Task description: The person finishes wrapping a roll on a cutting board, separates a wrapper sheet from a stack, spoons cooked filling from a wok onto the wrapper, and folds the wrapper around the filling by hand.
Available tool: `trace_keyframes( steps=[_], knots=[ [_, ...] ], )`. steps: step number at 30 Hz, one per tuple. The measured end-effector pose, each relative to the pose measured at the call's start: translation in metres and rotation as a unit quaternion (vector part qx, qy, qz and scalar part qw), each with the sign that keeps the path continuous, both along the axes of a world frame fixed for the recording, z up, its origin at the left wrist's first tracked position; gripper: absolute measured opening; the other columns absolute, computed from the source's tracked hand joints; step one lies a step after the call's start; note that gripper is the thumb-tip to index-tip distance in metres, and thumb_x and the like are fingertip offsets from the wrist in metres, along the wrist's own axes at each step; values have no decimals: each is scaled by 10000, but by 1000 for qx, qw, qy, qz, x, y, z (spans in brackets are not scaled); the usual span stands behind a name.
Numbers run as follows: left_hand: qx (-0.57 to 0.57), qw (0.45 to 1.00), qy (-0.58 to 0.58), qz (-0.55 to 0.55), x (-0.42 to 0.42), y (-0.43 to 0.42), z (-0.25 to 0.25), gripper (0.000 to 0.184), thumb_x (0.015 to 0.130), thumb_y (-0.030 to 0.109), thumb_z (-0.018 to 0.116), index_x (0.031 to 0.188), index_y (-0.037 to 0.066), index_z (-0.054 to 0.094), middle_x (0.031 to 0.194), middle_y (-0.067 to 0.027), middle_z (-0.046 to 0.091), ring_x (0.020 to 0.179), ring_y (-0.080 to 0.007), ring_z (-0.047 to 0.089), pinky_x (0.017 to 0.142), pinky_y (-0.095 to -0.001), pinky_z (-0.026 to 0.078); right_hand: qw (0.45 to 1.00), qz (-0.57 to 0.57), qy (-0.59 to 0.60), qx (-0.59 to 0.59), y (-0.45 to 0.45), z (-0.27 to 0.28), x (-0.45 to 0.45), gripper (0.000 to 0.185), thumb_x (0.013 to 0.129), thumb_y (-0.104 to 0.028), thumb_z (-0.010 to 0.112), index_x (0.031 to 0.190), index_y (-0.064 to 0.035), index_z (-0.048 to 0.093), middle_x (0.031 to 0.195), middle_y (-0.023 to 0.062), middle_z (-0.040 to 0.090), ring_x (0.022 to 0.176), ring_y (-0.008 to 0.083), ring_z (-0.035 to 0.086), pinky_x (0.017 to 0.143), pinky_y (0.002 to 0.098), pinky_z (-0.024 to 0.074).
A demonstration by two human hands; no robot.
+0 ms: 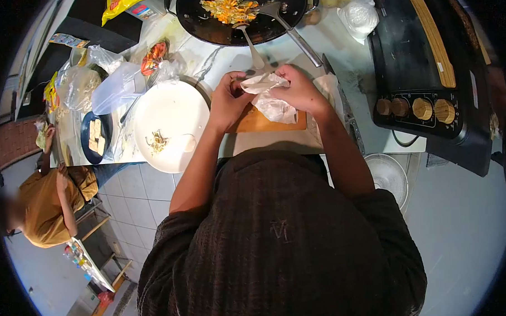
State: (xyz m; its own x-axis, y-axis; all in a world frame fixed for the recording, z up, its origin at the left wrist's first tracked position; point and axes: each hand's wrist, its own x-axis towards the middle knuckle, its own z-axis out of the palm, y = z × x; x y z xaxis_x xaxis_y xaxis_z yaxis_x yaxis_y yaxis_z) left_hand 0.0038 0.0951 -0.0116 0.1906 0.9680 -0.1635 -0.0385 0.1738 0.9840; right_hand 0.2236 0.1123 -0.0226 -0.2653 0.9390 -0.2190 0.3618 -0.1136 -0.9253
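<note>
Both my hands are over a wooden cutting board [249, 120] at the counter's front. Between them is a thin, whitish, crumpled sheet [261, 82]; whether it is dough or another material I cannot tell. Its upper left edge is pinched by my left hand [230, 100], with the fingers curled. My right hand [302, 92] grips the sheet's right side. More pale, wrinkled sheet [278, 110] hangs or lies below, over the board. Just beyond my hands, a spoon [254, 52] leans out of a black wok [204, 26] holding shredded orange and pale vegetables [228, 9].
A metal spatula [296, 39] rests in the wok. Left stand a large white plate [170, 113] with a few shreds, plastic bags [117, 87] and a dark dish [91, 144] of pale blocks. Right are a knife [355, 135] and black stove [412, 102]. Another person [54, 204] stands far left.
</note>
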Motion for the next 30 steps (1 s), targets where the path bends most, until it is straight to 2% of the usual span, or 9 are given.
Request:
trace_keyframes(
  steps=[2,4,7,11,19,22,24,28,30],
  knots=[
    [26,999,41,-1,2,-5,6,392,850,-13,739,1212,45,599,975,-77,711,824,-107,649,698,-258,532,1000,-14,19,0,1,-3,0,463,792,-74,752,1212,44,597,1109,92,670,971,136,626,847,284,516],
    [67,959,277,-1,9,-10,40,321,813,-24,756,1122,33,692,945,-77,717,798,-144,672,706,-272,545,999,-27,40,-1,-1,4,-1,485,780,-48,749,1230,42,590,1110,84,672,970,140,630,851,278,517],
    [145,952,269,-14,7,-11,39,270,793,-25,760,1057,24,733,980,-98,710,859,-188,691,742,-286,563,999,5,37,11,-2,21,2,446,779,-157,749,1157,47,629,1060,149,697,1015,233,675,924,326,516],
    [198,953,224,-47,3,-11,35,319,798,-22,751,1112,19,707,1041,-117,701,938,-219,692,793,-290,571,998,36,-19,42,-2,25,5,287,823,-73,707,1088,30,674,912,63,681,822,107,617,736,278,504],
    [-26,998,-39,-51,-6,-17,23,208,934,-5,658,1140,-24,680,1290,-94,598,1075,-162,645,934,-292,525,998,3,-35,52,-9,21,4,176,846,-56,668,1009,10,676,772,35,642,693,97,579,648,280,477],
    [-42,997,-3,-61,-8,-18,14,172,946,6,640,1104,-20,704,1282,-93,605,1073,-157,642,927,-306,522,996,-1,-39,75,-10,25,4,153,851,-46,653,993,9,671,751,35,639,687,96,577,641,283,478],
    [16,996,39,-74,-8,-21,15,169,931,0,634,1079,-18,713,1256,-105,620,1079,-173,643,922,-313,521,995,17,-82,59,-10,29,5,187,861,-26,588,1031,-1,662,888,170,701,824,273,697,766,368,521],
    [185,959,184,-115,-6,-26,24,207,869,-7,613,1043,-11,727,1168,-145,655,1086,-236,644,920,-326,516,996,-5,0,87,-13,30,5,226,835,17,594,1040,-11,686,847,65,654,725,118,580,682,283,480],
    [199,953,197,-118,-6,-26,25,212,856,-2,608,1028,-9,731,1156,-152,656,1080,-253,645,912,-328,519,997,33,-20,71,-16,39,7,259,861,16,559,1070,-43,700,993,132,692,863,281,664,798,360,518]
  ],
)
